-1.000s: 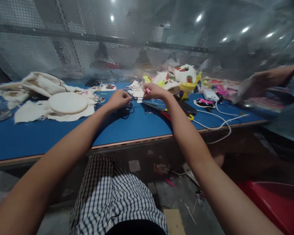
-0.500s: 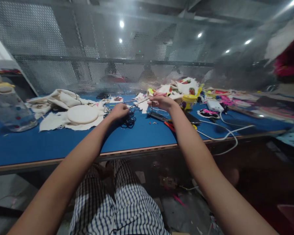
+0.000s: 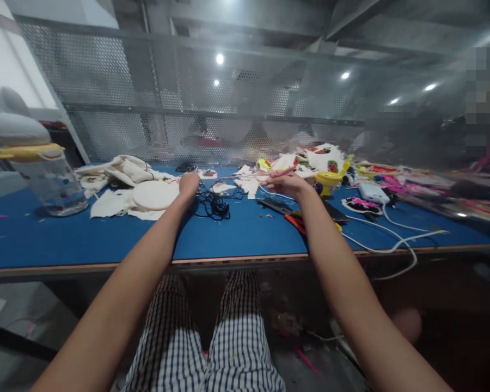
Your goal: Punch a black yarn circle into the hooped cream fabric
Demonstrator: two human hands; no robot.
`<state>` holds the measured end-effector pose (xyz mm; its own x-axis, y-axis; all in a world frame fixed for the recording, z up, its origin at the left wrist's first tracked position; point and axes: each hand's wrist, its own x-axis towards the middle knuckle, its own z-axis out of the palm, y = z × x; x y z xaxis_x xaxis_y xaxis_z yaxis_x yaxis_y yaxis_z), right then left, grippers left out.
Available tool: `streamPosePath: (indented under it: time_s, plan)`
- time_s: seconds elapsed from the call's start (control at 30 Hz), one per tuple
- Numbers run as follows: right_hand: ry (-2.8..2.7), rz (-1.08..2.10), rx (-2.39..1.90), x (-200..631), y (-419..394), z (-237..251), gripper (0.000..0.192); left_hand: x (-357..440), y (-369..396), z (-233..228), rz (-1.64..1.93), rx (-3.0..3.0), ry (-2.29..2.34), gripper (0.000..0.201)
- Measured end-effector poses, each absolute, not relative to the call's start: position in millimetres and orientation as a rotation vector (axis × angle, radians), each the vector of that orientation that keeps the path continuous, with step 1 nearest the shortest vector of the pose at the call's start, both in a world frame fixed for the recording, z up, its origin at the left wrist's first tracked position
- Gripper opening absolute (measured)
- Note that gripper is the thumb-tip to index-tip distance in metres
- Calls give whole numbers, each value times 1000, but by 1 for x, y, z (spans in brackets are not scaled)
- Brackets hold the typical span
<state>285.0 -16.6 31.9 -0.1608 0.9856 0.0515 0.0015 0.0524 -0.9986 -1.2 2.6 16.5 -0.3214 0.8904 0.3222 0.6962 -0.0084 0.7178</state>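
My left hand (image 3: 189, 186) is closed at the left edge of a loose tangle of black yarn (image 3: 217, 207), and strands run out from beside its fingers. A pink pen-like tool (image 3: 283, 172) lies in my right hand (image 3: 289, 185), held between thumb and fingers and pointing left. Its tip is too fine to make out. A thin pale line shows between the two hands. Just left of my left hand, a round embroidery hoop (image 3: 155, 195) with white cloth lies flat. Below my right hand are pliers-like cutters (image 3: 296, 222) with orange handles, partly behind my forearm.
A clear bottle (image 3: 55, 188) with a yellow collar stands at left. Crumpled white cloth (image 3: 128, 169) lies behind the hoop. At right are a yellow tub (image 3: 327, 182), a white power bank (image 3: 372, 192), its looping white cable (image 3: 392, 250) and embroidered patches (image 3: 363, 206). A perforated metal screen (image 3: 237, 128) rises behind.
The black strand that stretched between my hands no longer reaches my right hand. My left hand has moved left, away from the right. The camera view has shifted.
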Motion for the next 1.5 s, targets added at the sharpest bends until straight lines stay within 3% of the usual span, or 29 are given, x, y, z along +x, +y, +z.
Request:
streamPosePath:
  time_s: [0.17, 0.37, 0.5, 0.63, 0.8, 0.97, 1.13, 1.3, 1.5]
  plan:
    - [-1518, 1053, -1166, 282, -16, 27, 23, 7, -17, 19, 1020, 1738, 2221, 47]
    - [-2231, 318, -1487, 270, -5, 21, 21, 19, -32, 14, 971, 1961, 2511, 65]
    - [-2553, 347, -1548, 257, -8, 20, 38, 34, -26, 4, 597, 2538, 2002, 47]
    - [-2423, 201, -1614, 240, -9, 13, 35, 48, -20, -4, 404, 2594, 1874, 23]
    - [-2283, -27, -1578, 212, -5, 0, 29, 54, -21, -5, 532, 2621, 1829, 19]
    - [-2285, -174, -1652, 202, -6, -1, 23, 53, -19, 6, 951, 2411, 1604, 17]
    - [-2209, -129, -1564, 210, 1, 0, 24, 46, -17, 23, 1459, 1761, 1351, 14]
    - [-2414, -123, -1602, 204, 0, -6, 21, 34, -24, 40, 1678, 1171, 1241, 21]
    - [-2444, -248, -1707, 202, -10, -7, 36, 24, -26, 48, 1807, 993, 1105, 24]
